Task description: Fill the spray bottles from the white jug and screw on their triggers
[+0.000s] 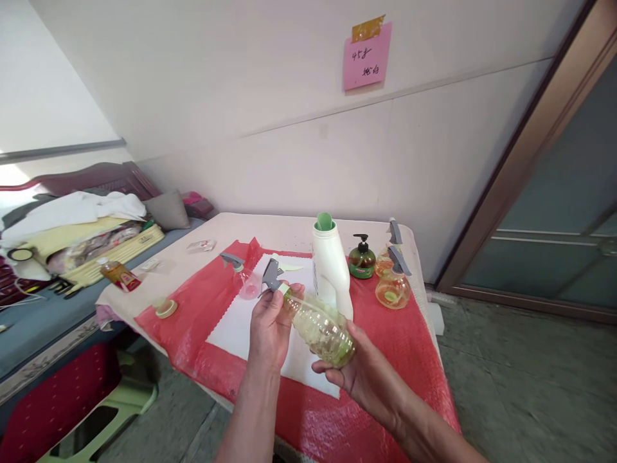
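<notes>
A clear, ribbed spray bottle with a grey trigger head lies tilted across both my hands, above the table. My left hand is closed round its neck, just under the trigger. My right hand grips the base, where some greenish colour shows. Right behind it stands a white jug with a green piece in its mouth. A pink-tinted spray bottle lies to the left on a white sheet.
Red plastic covers much of the table. At the right stand a green pump bottle and round spray bottles. A pale lid and an amber bottle are at the left. A green stool stands below.
</notes>
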`<state>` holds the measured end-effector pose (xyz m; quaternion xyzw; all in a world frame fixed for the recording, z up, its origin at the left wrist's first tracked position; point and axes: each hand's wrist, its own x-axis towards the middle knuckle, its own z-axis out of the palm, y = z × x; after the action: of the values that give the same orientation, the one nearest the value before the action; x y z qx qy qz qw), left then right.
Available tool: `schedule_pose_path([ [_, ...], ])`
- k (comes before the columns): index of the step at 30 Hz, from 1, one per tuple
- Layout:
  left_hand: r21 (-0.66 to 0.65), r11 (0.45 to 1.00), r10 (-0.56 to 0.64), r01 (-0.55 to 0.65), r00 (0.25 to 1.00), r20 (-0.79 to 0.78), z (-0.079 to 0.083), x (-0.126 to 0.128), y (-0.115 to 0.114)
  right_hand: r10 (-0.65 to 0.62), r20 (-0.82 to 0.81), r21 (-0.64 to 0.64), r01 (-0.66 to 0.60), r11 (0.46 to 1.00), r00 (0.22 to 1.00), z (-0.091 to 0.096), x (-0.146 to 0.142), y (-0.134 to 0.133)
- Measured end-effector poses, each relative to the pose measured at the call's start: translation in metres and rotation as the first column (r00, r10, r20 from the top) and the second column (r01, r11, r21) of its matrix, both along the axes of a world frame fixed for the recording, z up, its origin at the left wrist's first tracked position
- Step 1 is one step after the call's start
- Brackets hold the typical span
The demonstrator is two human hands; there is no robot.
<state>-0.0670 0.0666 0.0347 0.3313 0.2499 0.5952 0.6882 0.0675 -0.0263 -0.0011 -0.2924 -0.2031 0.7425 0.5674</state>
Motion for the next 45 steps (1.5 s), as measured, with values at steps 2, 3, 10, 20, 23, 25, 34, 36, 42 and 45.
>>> schedule_pose_path([
  [2,0.016,1.000,-0.002,0.002,1.000,0.007,-0.001,0.001,-0.001,0.097,-0.122,-0.054,-0.104,0.993,0.988,-0.003,-0.001,0.000],
  [3,0.020,1.000,0.004,-0.005,1.000,0.015,-0.001,0.002,-0.001,0.123,-0.144,-0.049,-0.131,0.990,0.982,-0.006,-0.002,0.001],
  [10,0.035,0.994,0.103,-0.105,0.993,0.056,-0.005,0.008,0.001,-0.130,0.175,0.003,0.132,0.991,0.976,-0.008,-0.006,0.001],
  [20,-0.047,0.991,0.130,-0.129,0.991,0.029,-0.001,0.006,0.001,-0.293,0.530,0.223,0.203,0.954,0.796,-0.010,-0.008,0.001],
  [23,-0.055,0.995,0.077,-0.077,0.997,-0.009,-0.001,0.006,-0.002,-0.102,0.343,0.025,0.099,0.995,0.934,-0.009,-0.001,0.004],
  [25,-0.033,0.996,0.079,-0.080,0.997,-0.016,-0.002,0.007,-0.003,0.041,0.204,-0.111,-0.018,0.994,0.978,-0.009,0.002,0.005],
  [34,-0.008,0.986,0.166,-0.165,0.986,0.036,-0.005,0.012,0.001,-0.304,0.557,0.184,0.242,0.953,0.773,-0.009,-0.001,0.002],
  [36,-0.011,0.982,0.188,-0.187,0.980,0.061,-0.003,0.011,0.001,-0.363,0.613,0.255,0.259,0.932,0.702,-0.009,-0.003,0.001],
  [42,-0.094,0.993,0.074,-0.071,0.997,0.024,-0.001,0.010,-0.005,-0.097,0.423,0.002,0.106,0.994,0.901,-0.008,0.002,0.002],
  [45,-0.057,0.995,0.077,-0.076,0.997,0.030,-0.002,0.012,-0.007,0.107,0.189,-0.165,-0.076,0.983,0.976,-0.008,0.004,0.005],
])
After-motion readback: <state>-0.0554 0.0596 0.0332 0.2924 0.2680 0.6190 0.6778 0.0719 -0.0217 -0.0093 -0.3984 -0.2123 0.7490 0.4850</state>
